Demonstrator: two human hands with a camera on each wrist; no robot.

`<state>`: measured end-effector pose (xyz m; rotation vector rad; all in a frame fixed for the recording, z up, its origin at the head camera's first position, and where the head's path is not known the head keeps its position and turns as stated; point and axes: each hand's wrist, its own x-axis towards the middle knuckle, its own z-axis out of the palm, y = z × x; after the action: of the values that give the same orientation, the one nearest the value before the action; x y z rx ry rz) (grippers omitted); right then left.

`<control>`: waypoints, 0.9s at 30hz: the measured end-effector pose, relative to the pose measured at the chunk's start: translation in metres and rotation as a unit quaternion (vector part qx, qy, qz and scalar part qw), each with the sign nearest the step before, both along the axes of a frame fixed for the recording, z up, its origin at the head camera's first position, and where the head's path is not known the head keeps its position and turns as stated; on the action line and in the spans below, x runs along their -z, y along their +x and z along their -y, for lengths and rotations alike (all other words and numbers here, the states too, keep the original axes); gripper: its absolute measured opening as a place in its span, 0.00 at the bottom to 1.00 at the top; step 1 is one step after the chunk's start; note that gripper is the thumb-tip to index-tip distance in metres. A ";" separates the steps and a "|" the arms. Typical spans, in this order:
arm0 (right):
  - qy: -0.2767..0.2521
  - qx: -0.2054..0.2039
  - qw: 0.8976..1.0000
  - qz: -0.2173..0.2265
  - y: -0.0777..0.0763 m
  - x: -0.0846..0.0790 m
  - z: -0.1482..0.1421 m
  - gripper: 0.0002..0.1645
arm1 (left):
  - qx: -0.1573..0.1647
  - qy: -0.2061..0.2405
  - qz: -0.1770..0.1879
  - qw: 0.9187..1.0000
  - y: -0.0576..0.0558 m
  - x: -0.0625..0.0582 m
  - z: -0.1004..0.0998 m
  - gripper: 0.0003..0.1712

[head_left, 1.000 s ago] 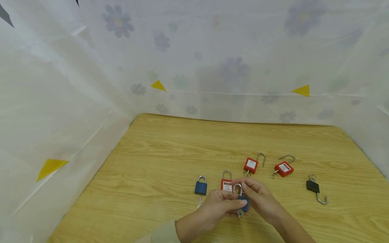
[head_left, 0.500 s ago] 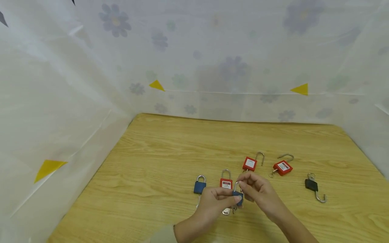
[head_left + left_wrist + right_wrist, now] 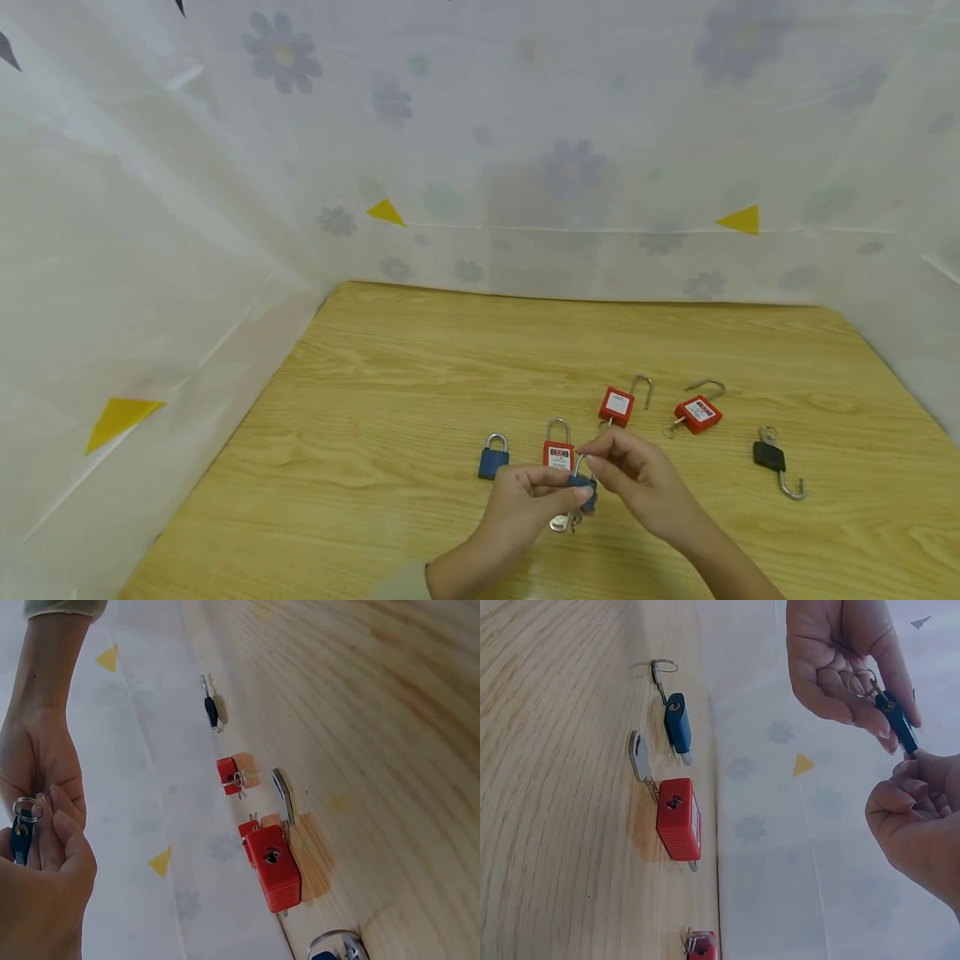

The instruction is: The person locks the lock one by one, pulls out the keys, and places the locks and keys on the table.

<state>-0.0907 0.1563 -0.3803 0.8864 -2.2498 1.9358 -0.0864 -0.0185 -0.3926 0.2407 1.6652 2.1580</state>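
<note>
A blue padlock (image 3: 900, 726) is pinched between the thumb and fingers of my left hand (image 3: 517, 507), above the table. Its metal shackle (image 3: 579, 463) points up, and my right hand (image 3: 647, 487) pinches it near the top. A key ring (image 3: 28, 809) hangs at the lock's keyhole end; fingers hide much of the lock, and whether the shackle is latched cannot be told. Just behind the hands lies a red padlock (image 3: 558, 453) with a white label, its key (image 3: 558, 523) toward me. Left of it lies another blue padlock (image 3: 492, 463).
Two red padlocks, one (image 3: 617, 405) behind the right hand and another (image 3: 699, 414) farther right, lie with shackles swung out. A black padlock (image 3: 769, 456) with its shackle out lies at the right. Pale sheeting (image 3: 570, 258) walls the wooden table (image 3: 420, 375).
Both hands have shifted slightly left with the blue padlock, which has turned a little. My right fingers have closed from beside the shackle to a pinch on it.
</note>
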 end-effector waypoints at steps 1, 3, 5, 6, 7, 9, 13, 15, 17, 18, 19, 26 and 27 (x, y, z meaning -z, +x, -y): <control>-0.010 -0.009 1.000 0.006 0.000 0.001 0.000 0.09 | -0.003 0.004 0.001 1.000 0.000 0.000 0.000 0.16; -0.029 -0.026 0.999 0.015 -0.001 0.002 0.001 0.10 | -0.009 0.009 0.003 1.000 0.001 0.000 -0.001 0.16; -0.043 -0.039 0.998 0.021 -0.002 0.003 0.003 0.10 | -0.015 0.012 0.006 1.000 0.001 0.000 -0.001 0.16; -0.048 -0.043 0.998 0.024 -0.002 0.004 0.003 0.10 | -0.019 0.013 0.007 1.000 0.001 0.000 -0.001 0.16; -0.049 -0.043 0.998 0.021 -0.002 0.004 0.004 0.09 | -0.022 0.013 0.008 1.000 0.001 0.000 -0.001 0.16; -0.051 -0.042 0.998 0.018 -0.002 0.005 0.005 0.08 | -0.025 0.015 0.009 1.000 0.000 0.000 -0.001 0.15; -0.049 -0.042 0.998 0.014 -0.001 0.005 0.006 0.08 | -0.027 0.012 0.003 1.000 0.000 -0.002 0.000 0.15; -0.047 -0.046 0.998 0.011 -0.001 0.005 0.005 0.07 | -0.025 0.007 -0.002 1.000 0.000 -0.003 0.000 0.16; -0.044 -0.050 0.998 0.007 -0.001 0.005 0.005 0.07 | -0.024 0.002 -0.006 1.000 0.000 -0.003 0.001 0.16; -0.043 -0.053 0.998 0.005 -0.001 0.006 0.005 0.07 | -0.025 0.000 -0.008 1.000 0.000 -0.003 0.001 0.16; -0.042 -0.055 0.998 0.002 -0.001 0.006 0.005 0.06 | -0.023 0.000 -0.008 1.000 0.000 -0.004 0.001 0.16; -0.037 -0.047 0.998 0.008 0.000 0.007 0.005 0.06 | -0.020 -0.005 -0.008 1.000 0.000 -0.003 0.002 0.15; -0.035 -0.044 0.998 0.010 0.000 0.007 0.005 0.06 | -0.018 -0.005 -0.007 1.000 -0.001 -0.002 0.002 0.15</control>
<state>-0.0902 0.1516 -0.3877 0.9764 -2.1728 2.0554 -0.0870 -0.0200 -0.3901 0.2258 1.6997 2.1792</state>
